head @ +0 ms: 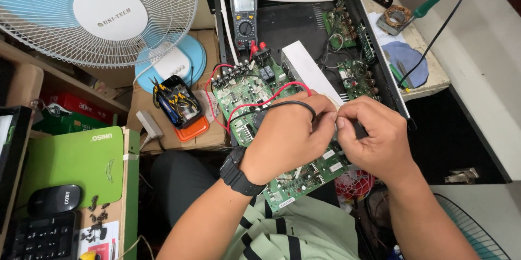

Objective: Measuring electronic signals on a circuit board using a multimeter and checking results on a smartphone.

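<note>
Green circuit board [260,97] mid-frame, long axis upper left to lower right, left hand [287,135] and right hand [374,138] over it, fingers pinched together on something hidden, black lead [282,105] looping over the left hand

Your left hand [290,135] and right hand [374,138] cover the middle of the green circuit board [255,94], so whatever your fingertips pinch stays hidden. The fan [103,13] and keyboard [43,238] run off the frame's edge.

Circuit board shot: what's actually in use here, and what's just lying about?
In use: circuit board, left hand, right hand, red and black leads, meter.

Lying about: fan, soldering iron, mouse, keyboard, pliers.
</note>
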